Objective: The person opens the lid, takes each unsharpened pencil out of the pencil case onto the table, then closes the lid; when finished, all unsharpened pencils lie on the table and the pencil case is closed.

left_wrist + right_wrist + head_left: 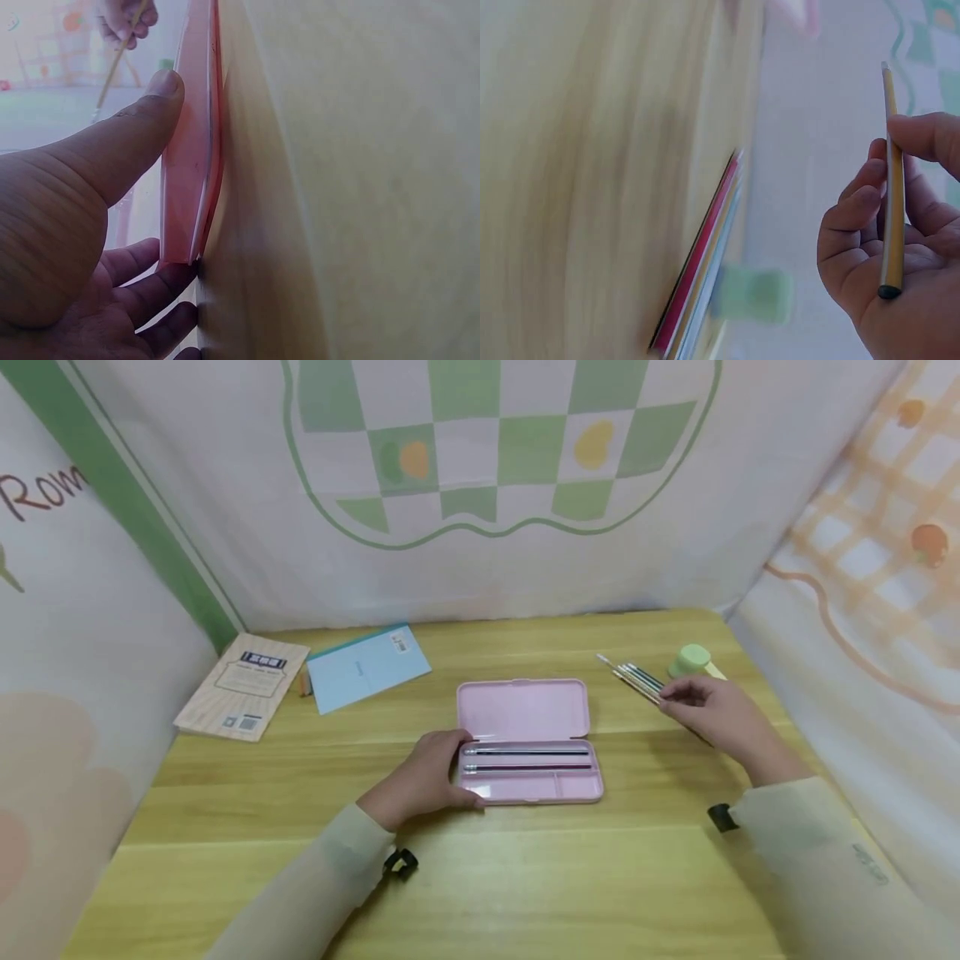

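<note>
A pink pencil case (517,789) lies with its lid (522,710) raised back. Inside are a dark pencil (532,752) and a reddish pencil (532,768), side by side. My left hand (427,781) grips the case's left end, thumb at the front edge and fingers toward the hinge side. In the right wrist view, my right hand (885,202) pinches a yellow-striped pencil (894,225), its dark end toward the palm. Below that hand, several more pencils (705,262) lie together on the table.
A light green round-topped object (691,660) stands beside the loose pencils, with a pale yellow item (715,671) next to it. At the back left lie a blue notebook (367,668) and a beige booklet (243,689) on the wooden table (570,877). Patterned cloth hangs around the table.
</note>
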A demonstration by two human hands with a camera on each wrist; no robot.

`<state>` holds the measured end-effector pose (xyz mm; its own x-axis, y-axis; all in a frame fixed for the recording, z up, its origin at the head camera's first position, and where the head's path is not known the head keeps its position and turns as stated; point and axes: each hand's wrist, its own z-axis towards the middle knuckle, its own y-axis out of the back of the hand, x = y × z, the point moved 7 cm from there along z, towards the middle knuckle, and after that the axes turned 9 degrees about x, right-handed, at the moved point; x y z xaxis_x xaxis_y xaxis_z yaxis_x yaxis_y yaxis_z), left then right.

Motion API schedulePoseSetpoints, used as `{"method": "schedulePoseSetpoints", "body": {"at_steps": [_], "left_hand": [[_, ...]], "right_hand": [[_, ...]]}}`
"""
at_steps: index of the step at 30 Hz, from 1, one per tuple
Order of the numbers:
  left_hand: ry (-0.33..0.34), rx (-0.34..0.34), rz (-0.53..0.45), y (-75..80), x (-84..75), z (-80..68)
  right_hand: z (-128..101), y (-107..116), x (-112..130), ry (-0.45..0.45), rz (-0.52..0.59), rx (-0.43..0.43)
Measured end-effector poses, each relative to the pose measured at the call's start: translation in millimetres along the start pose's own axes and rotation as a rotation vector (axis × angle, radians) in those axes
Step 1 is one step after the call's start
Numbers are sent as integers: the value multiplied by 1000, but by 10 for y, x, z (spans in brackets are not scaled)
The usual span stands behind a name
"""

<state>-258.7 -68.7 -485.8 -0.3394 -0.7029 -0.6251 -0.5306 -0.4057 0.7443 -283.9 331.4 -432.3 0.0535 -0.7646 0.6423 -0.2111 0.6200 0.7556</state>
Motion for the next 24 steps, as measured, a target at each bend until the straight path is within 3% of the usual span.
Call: {"method": "schedulePoseSetpoints", "body": {"at_steps": [4,10,24], "left_hand": [[-12,-3,1,4,2,-7],[-5,3,-4,6,-9,-19],[-1,8,18,-5,18,9]], "right_hand": [[107,97,-307,-38,-28,-21],[274,200,-649,-28,-89,-31],[534,226,-953,-33,-157,16]]}}
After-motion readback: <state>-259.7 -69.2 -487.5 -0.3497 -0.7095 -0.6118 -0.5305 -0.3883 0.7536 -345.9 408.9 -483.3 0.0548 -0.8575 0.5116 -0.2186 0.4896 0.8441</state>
